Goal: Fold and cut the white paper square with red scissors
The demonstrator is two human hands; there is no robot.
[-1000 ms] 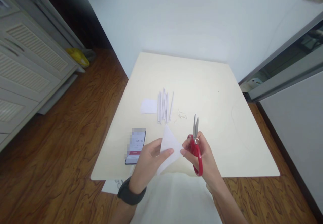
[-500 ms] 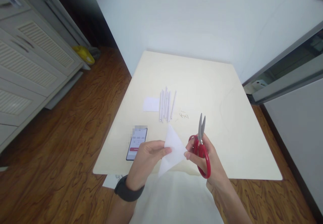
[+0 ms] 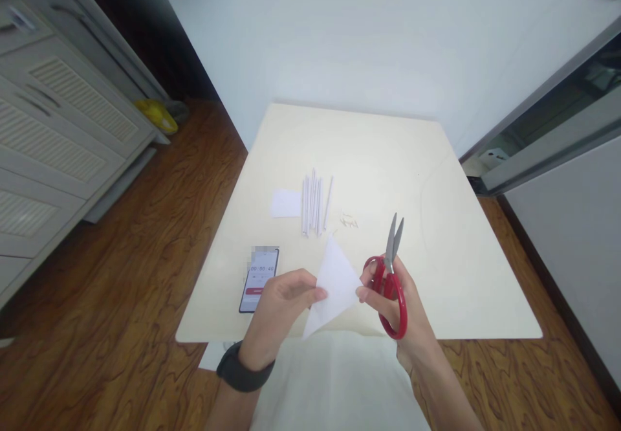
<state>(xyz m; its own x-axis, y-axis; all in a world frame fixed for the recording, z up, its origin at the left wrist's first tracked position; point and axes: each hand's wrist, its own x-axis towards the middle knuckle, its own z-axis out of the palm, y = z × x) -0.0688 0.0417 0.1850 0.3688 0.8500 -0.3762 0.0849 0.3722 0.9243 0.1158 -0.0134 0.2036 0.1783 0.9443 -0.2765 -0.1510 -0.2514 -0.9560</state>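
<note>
A folded white sheet of paper [image 3: 336, 285], roughly triangular, is held up over the table's front edge. My left hand [image 3: 284, 305] pinches its left edge between thumb and fingers. At the sheet's right corner, the thumb and finger of my right hand [image 3: 412, 305] are closed. That same hand also carries red-handled scissors [image 3: 389, 266], their blades slightly parted and pointing away from me. Beyond the sheet lie several thin rolled paper sticks [image 3: 311, 208], side by side.
A phone [image 3: 259, 282] showing a running timer lies left of my left hand. Near the sticks are a white paper square [image 3: 286, 204] and small paper scraps [image 3: 348, 221]. The pale table [image 3: 388, 159] stands against a wall. Cabinets [image 3: 63, 120] line the left side.
The view has shifted slightly, and the scissors have tilted a little to the right. Both hands keep their hold on the paper. The phone's timer has advanced by a second.
</note>
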